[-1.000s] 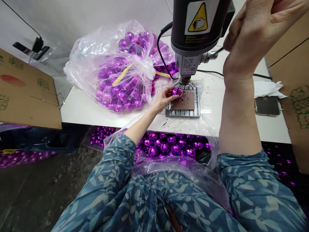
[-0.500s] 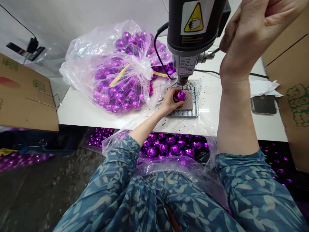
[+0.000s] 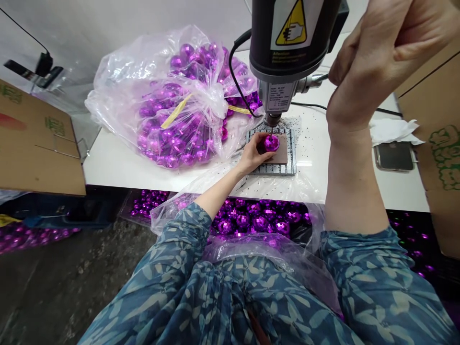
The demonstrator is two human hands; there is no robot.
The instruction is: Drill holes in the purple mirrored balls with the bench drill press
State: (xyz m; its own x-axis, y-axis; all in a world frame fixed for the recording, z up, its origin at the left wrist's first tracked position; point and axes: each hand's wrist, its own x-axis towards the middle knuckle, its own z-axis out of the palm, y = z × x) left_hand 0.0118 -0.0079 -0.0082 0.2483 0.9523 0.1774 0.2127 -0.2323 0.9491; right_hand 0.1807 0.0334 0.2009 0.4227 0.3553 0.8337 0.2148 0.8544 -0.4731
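My left hand (image 3: 254,154) grips a shiny purple mirror-faceted ball (image 3: 272,143) between thumb and fingers. The ball rests on a brown square board (image 3: 281,155) on the slotted metal base (image 3: 291,165) of a drill press (image 3: 287,57). Right above the ball is the thin drill bit (image 3: 272,130), its tip at the ball's top, where a dark spot shows. Raised at the upper right, my right hand (image 3: 377,62) is closed around the press's lever (image 3: 322,77). Most of that lever is hidden behind the hand.
A tied clear bag (image 3: 118,81) of purple balls lies left of the press. More balls (image 3: 258,223) fill an open plastic bag below the table edge. Cardboard boxes (image 3: 39,143) flank the table (image 3: 118,165). A phone (image 3: 394,156) and white tissue (image 3: 393,130) lie right; dark shavings surround the base.
The ball in my left hand has turned and shifted slightly right under the bit. My right hand stays closed at the lever, slightly lower in view. The camera view has moved a little.
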